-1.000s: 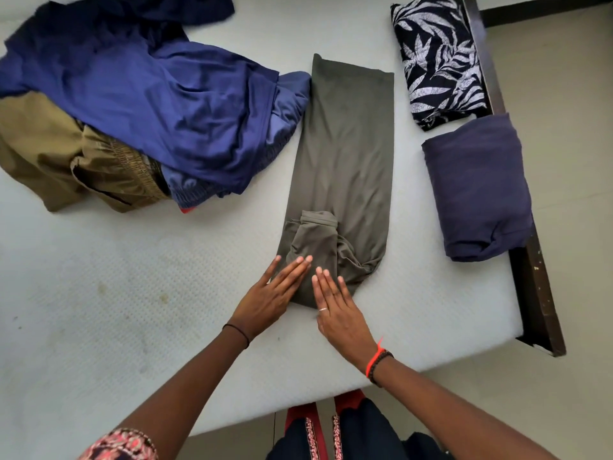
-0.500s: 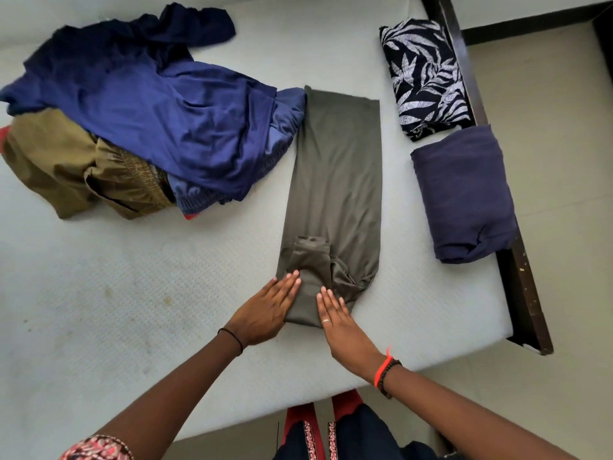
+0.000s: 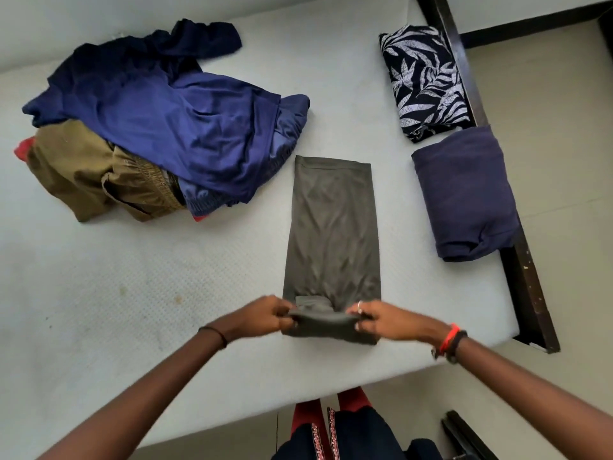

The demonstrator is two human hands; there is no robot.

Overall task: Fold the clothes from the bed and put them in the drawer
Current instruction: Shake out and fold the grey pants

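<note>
The bed [image 3: 99,293], with its pale quilted mattress, fills most of the view. Its widest open stretch lies left of the olive garment [image 3: 331,227], running on to the near edge. Up and to the left of the olive garment sits the unfolded heap: a blue garment [image 3: 185,127] draped over a khaki garment [image 3: 89,174], its right edge just beside the olive garment's far left corner. The olive garment itself lies as a long narrow strip, lengthwise away from the person, its near end close to the mattress's front edge.

To its right, with a band of bare mattress between them, the folded navy garment [image 3: 464,194] overhangs the dark bed frame [image 3: 527,287]. Beyond that lies the folded leaf-print garment [image 3: 424,81], close to the navy one and right at the mattress's side edge. The floor [image 3: 564,161] lies further right.

At the olive garment's near end, the left hand [image 3: 262,318] pinches the left corner and the right hand [image 3: 384,322] the right corner, fingers curled round the cloth. Half a second ago both hands lay flat there with straight fingers; now that end is raised off the mattress in a thick fold. A black band [image 3: 214,333] circles the left wrist and orange and black bands [image 3: 451,340] the right, and the right hand wears a ring [image 3: 360,305].
</note>
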